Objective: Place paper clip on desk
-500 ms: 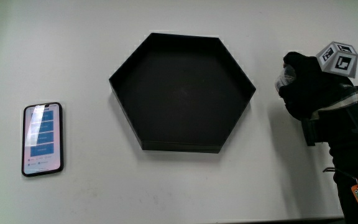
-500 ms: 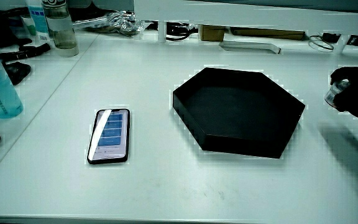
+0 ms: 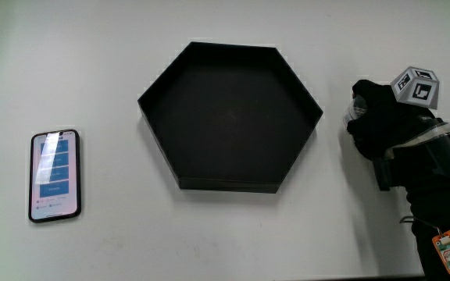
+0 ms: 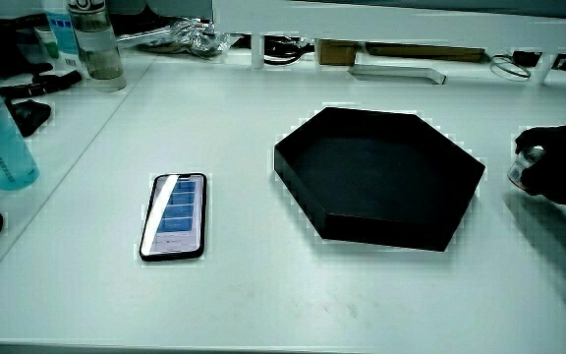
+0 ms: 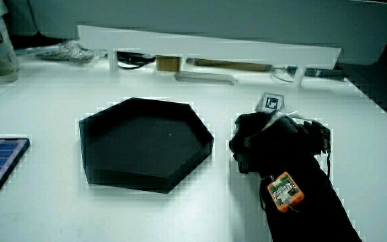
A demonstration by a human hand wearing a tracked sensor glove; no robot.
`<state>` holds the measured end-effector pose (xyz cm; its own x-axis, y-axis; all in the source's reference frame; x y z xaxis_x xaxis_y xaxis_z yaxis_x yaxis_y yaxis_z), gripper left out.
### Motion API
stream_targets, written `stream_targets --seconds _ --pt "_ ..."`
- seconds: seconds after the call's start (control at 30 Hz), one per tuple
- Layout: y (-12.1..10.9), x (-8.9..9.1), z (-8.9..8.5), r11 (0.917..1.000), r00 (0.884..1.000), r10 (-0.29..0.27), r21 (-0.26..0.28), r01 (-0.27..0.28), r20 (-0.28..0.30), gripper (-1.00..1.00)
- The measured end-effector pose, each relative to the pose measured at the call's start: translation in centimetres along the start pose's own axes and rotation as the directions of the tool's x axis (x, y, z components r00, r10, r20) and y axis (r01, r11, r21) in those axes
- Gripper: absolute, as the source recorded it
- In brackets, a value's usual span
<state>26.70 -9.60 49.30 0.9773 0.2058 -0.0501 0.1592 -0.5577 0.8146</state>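
Hand (image 3: 381, 125) low over table (image 3: 92, 70) beside black hexagonal tray (image 3: 229, 117). Grip curled around something pale, likely the paper clip. Next: lower, release onto table.

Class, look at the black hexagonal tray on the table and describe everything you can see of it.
The tray is a shallow, six-sided black dish with low upright walls and a flat, matte floor; the material cannot be told. Nothing shows inside it. It sits flat on the white table, between the phone and the gloved hand, which is beside it, not touching. Both side views show the same.
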Motion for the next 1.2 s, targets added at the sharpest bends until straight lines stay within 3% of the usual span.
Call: stream_targets --seconds 0.1,0.2,0.27,0.33,0.37,0.4,0.43,0.47,0.5,0.57,0.6,0.63,0.67,0.7,0.8,0.87,0.9,1.03,1.2 --pt "-0.1 -0.3 -0.4 0.9999 1.0 0.015 -0.004 -0.015 0.0 0.0" --pt "0.5 -0.2 -1.0 0.9997 1.0 -0.005 -0.024 0.005 0.008 0.0" --pt "0.5 -0.2 -1.2 0.999 1.0 0.018 -0.041 -0.019 -0.022 0.0" --pt "0.7 -0.3 -1.5 0.9996 1.0 -0.002 -0.03 0.003 0.006 0.0" --pt "0.9 -0.2 -1.7 0.9991 1.0 -0.017 -0.039 0.018 0.007 0.0" --pt "0.8 -0.3 -1.9 0.9989 1.0 0.002 -0.046 -0.002 0.009 0.0" --pt "1.2 -0.1 -2.3 0.998 1.0 -0.021 -0.06 0.022 0.019 0.0" --pt "1.1 0.1 -2.5 0.9956 1.0 -0.021 -0.091 0.02 -0.005 0.0" --pt "1.0 0.2 -2.4 0.9991 1.0 -0.023 -0.036 0.023 0.016 0.0" --pt "1.1 0.3 -2.4 0.9983 0.999 -0.031 -0.048 0.032 0.023 0.0" --pt "0.6 -0.1 -2.1 0.9997 1.0 -0.015 -0.02 0.015 0.028 0.0" --pt "0.9 -0.1 -2.2 0.9992 0.999 -0.031 -0.025 0.032 0.032 0.0" --pt "0.3 -0.5 -1.9 0.9997 1.0 0.009 -0.022 -0.008 0.014 -0.08" --pt "0.8 -0.4 -2.1 0.9995 0.999 -0.026 -0.019 0.027 0.033 -0.17" --pt "0.7 -0.8 -2.0 0.9978 0.999 -0.021 -0.062 0.024 0.048 -0.42" --pt "0.8 -0.5 -2.1 0.9961 1.0 -0.013 -0.088 0.014 0.011 -0.58" --pt "1.2 -0.2 -2.3 0.9932 0.999 -0.027 -0.113 0.029 0.017 -0.67" --pt "0.9 -0.1 -2.3 0.9829 1.0 0.03 -0.182 -0.028 0.007 -1.0" --pt "0.3 0.4 -1.2 0.9925 0.999 0.038 -0.117 -0.036 0.015 -1.0"
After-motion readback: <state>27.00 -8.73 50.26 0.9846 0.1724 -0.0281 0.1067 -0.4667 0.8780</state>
